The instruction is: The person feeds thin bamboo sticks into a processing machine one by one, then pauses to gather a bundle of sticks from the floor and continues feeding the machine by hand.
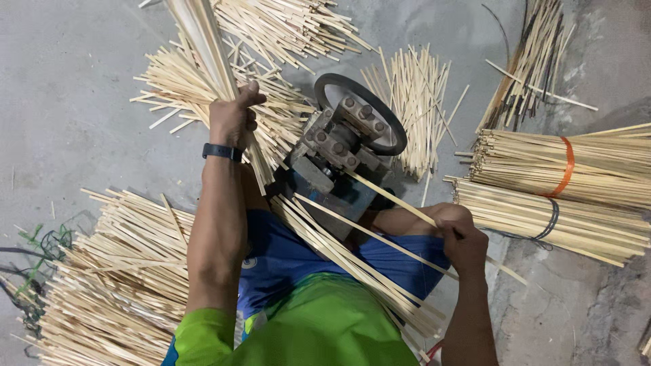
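Note:
My left hand grips a thick bunch of pale bamboo strips that rises toward the top of the view; a black band sits on that wrist. My right hand is closed on a single thin bamboo strip that runs up into a small grey metal machine with a black wheel and several bolts. The machine stands on the floor between my knees. More loose strips lie across my blue shorts, just below the machine.
Heaps of bamboo strips cover the concrete floor at left, top and centre right. Two tied bundles, one with an orange band and one with a dark band, lie at right. Green and black cords lie at far left.

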